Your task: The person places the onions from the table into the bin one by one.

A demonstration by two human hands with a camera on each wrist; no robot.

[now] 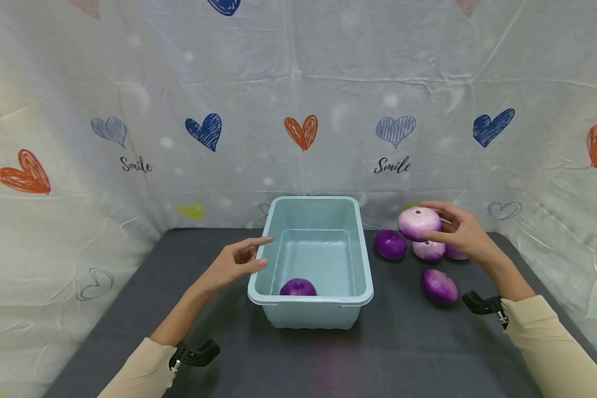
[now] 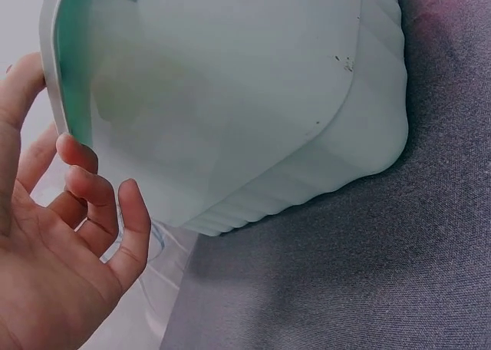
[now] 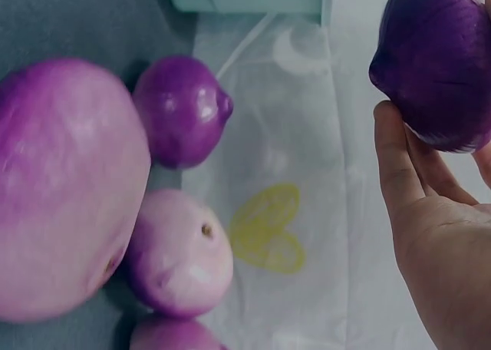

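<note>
My right hand grips a pale-topped purple onion between thumb and fingers, raised above other onions. In the right wrist view the held onion shows its dark purple side and pointed tip. At the left rim of a light blue plastic tub is my left hand, thumb and index finger laid over the edge and spread apart. The left wrist view shows its other fingers loosely bent beside the tub's outer wall. Inside the tub, at the near end, sits a purple onion.
Right of the tub, a purple onion, a pale one and a partly hidden one stand close together. Another onion lies nearer, on the dark grey tabletop. A heart-printed curtain hangs behind the table.
</note>
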